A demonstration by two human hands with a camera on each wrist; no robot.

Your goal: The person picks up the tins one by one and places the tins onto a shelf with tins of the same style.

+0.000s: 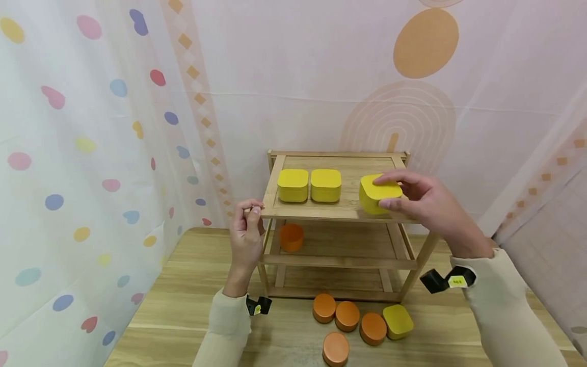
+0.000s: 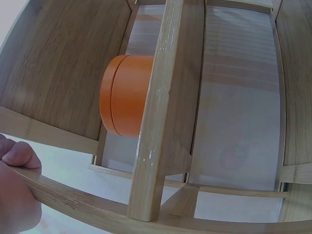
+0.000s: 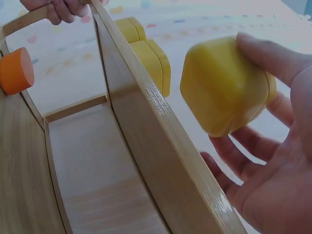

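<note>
Right hand [image 1: 426, 201] has its fingers pinching a yellow box [image 1: 370, 200], which is held just over the right side of the top shelf [image 1: 350, 173] of a wooden rack [image 1: 339, 262]. Two more yellow boxes [image 1: 325, 186] sit side by side on that shelf's left half. The left hand [image 1: 246, 234] has its fingers curled on the rack's front left corner. There's an orange tub [image 1: 291, 238] on the middle shelf [image 1: 344, 239], left side, and four orange tubs [image 1: 347, 315] plus another yellow box [image 1: 398, 321] on the desk [image 1: 183, 295] in front.
</note>
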